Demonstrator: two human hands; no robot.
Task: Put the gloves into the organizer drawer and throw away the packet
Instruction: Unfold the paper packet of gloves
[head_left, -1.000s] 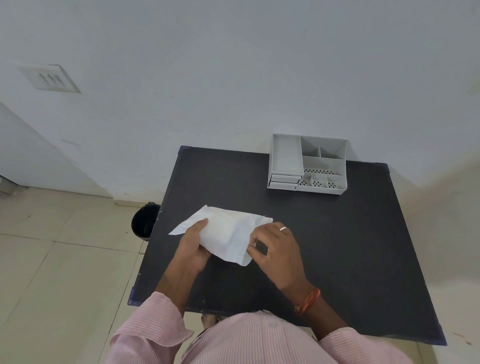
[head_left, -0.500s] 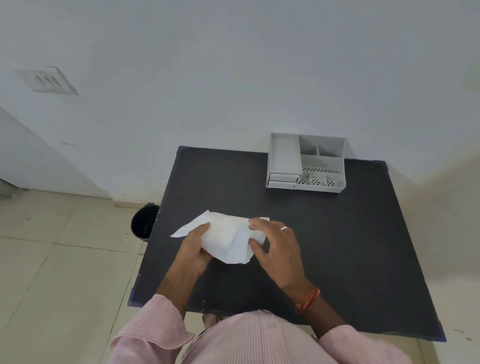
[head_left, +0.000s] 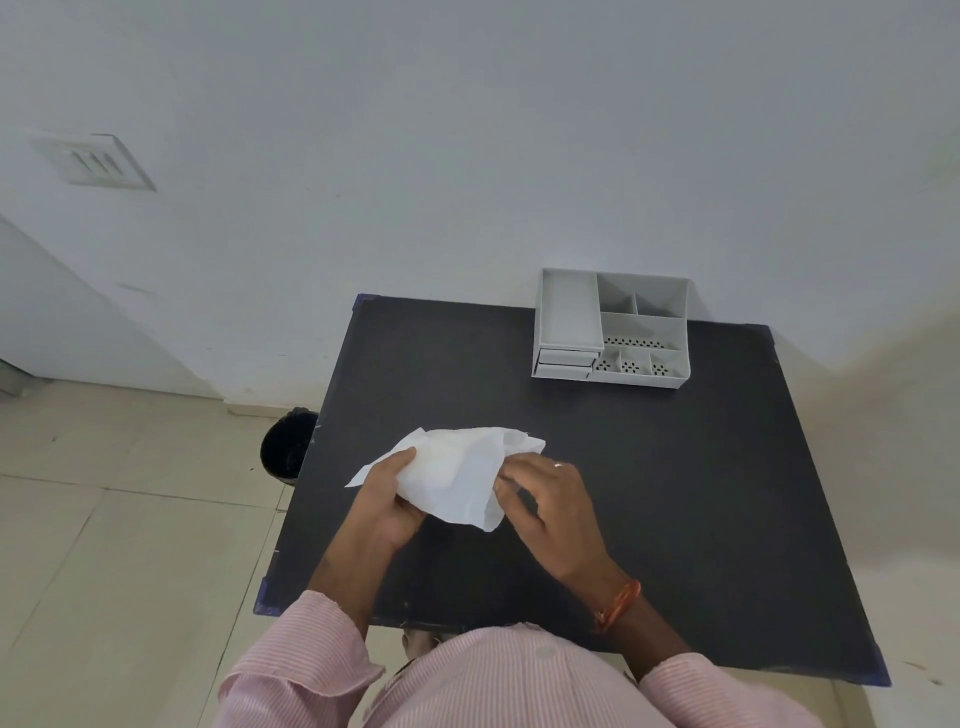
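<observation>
A white paper packet (head_left: 457, 475) is held just above the black table (head_left: 701, 493), near its left front part. My left hand (head_left: 387, 501) grips the packet's left half from below, thumb on top. My right hand (head_left: 550, 512) pinches the packet's right edge with its fingertips. The gloves are not visible; the packet looks bulged in the middle. The grey organizer (head_left: 613, 327) stands at the table's far edge against the wall, with two shut drawers (head_left: 565, 364) at its lower left.
A black waste bin (head_left: 285, 449) stands on the tiled floor just left of the table's left edge. A white wall runs behind the table. A switch plate (head_left: 93, 161) is on the wall at the upper left.
The packet has been crumpled and turned slightly; my right hand slid from on top of its right end to pinching that edge. My left hand kept its grip.
</observation>
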